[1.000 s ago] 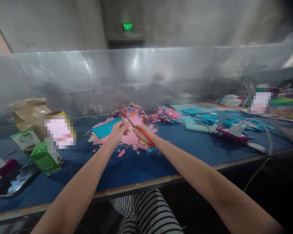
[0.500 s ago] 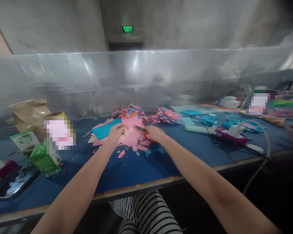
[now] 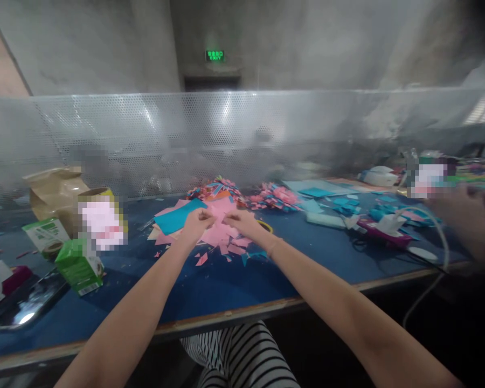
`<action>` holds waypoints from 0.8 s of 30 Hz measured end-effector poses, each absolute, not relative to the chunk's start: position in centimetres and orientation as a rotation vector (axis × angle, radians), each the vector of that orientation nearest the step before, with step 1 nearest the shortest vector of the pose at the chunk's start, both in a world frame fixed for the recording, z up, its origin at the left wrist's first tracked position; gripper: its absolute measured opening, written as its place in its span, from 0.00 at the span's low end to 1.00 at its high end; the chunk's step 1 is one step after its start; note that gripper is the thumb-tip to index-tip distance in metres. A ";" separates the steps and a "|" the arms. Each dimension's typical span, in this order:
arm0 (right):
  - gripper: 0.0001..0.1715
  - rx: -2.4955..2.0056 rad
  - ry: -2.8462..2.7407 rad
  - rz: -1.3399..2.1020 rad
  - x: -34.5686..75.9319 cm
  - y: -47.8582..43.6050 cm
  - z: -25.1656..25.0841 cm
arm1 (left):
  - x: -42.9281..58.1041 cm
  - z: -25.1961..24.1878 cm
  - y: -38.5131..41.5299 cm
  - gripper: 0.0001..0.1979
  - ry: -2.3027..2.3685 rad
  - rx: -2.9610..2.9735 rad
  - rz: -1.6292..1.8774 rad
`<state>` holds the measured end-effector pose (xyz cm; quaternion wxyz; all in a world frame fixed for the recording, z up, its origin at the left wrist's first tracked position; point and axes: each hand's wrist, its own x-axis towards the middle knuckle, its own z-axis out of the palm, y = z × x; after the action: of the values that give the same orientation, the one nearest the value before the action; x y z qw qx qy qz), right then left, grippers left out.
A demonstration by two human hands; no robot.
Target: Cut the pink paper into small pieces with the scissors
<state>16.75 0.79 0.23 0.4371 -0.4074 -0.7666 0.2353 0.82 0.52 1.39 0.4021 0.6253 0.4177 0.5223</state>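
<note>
My left hand is closed in a pinch at the pink paper, beside a blue sheet of paper. Facing it, my right hand pinches the same pink paper with fingertips together. The exact piece between the fingers is small and partly hidden. A yellow loop, like a scissors handle, shows behind the right hand; the remainder is hidden. Under and around both hands lie several pink sheets and cut scraps, with blue scraps near the right wrist.
Heaps of pink, blue and orange cut paper lie behind my hands. At left stand a brown paper bag, a green box and a phone. Right are a tissue pack, a cable and another person's blurred hand.
The dark scissor blades at my right hand no longer show, and its fingers now pinch near the left hand. Another person's arm has come in at the right edge.
</note>
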 end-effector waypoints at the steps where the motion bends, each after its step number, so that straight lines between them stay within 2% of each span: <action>1: 0.10 -1.001 -1.885 0.623 16.7 0.8 0.1 | 0.9 1.3 0.5 0.12 1.055 1.593 1.315; 6: 0.07 -0.937 -1.807 0.805 16.5 1.2 -0.3 | 1.2 0.8 0.7 0.09 1.025 1.647 1.304; 13: 0.13 -0.997 -1.872 0.697 16.7 0.7 0.4 | 1.4 0.8 0.5 0.05 1.031 1.689 1.269; 19: 0.13 -1.072 -1.822 0.524 16.4 0.6 0.3 | 1.9 0.6 0.3 0.12 0.983 1.584 1.237; 24: 0.10 -1.073 -1.799 0.581 16.0 0.2 0.5 | 2.0 0.6 0.3 0.12 0.968 1.493 1.261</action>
<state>16.00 0.24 0.48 0.4652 -0.4369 -0.7327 0.2365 2.00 0.26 0.63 0.4620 0.6071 0.3936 0.5128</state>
